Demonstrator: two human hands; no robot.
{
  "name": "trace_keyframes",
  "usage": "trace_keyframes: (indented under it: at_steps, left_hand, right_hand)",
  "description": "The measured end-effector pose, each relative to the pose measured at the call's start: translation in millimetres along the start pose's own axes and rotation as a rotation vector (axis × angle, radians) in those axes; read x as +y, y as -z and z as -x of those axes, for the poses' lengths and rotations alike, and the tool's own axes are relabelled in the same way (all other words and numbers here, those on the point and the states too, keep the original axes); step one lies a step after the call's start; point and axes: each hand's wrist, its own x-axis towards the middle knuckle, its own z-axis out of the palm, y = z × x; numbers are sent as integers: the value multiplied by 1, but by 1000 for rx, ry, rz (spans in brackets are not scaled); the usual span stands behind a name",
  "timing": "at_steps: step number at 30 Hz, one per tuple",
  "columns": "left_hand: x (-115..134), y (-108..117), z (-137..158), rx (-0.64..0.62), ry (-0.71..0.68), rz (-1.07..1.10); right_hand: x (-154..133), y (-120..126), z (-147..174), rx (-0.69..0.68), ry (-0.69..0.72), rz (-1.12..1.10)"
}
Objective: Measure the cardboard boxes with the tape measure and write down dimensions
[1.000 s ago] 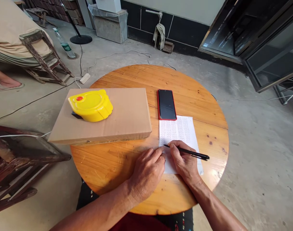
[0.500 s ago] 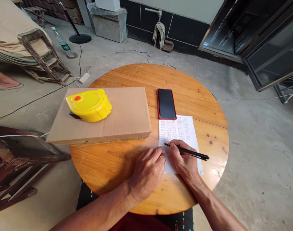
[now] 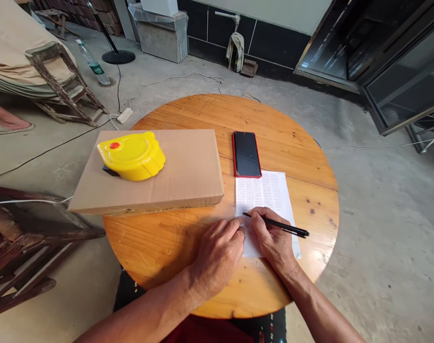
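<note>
A black pen (image 3: pixel 286 227) slants between the fingers and thumb of my right hand (image 3: pixel 274 238), its tip at the left side of a white sheet of paper (image 3: pixel 252 245). Rows of small handwritten marks fill the upper part of the sheet, too small to read. My left hand (image 3: pixel 220 250) rests at the paper's left edge, fingers curled together and the index finger touching the sheet near the pen tip. What lies under its palm is hidden. A smartphone (image 3: pixel 247 153) in a red case lies just above the paper, overlapping its top edge.
The round wooden table (image 3: pixel 274 124) also bears a cardboard box (image 3: pixel 188 166) on the left, with a yellow tape-measure-shaped case (image 3: pixel 134 155) on top. Wooden chairs (image 3: pixel 60 81) stand left, near another person's foot (image 3: pixel 13 124). A bottle (image 3: pixel 93 64) and cables are on the floor.
</note>
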Motion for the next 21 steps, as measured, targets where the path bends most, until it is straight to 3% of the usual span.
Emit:
trace_keyframes:
  at_steps: [5,12,21]
  left_hand:
    - [1,0,0,-6,5,-2]
    - [1,0,-2,-42,12,-35]
    - [-1,0,-2,-14,-73,-56]
  right_hand:
    - [1,0,0,4,-13,12]
    - [3,3,-1,100,-181,-207]
    - [5,3,1,36,-118,-104]
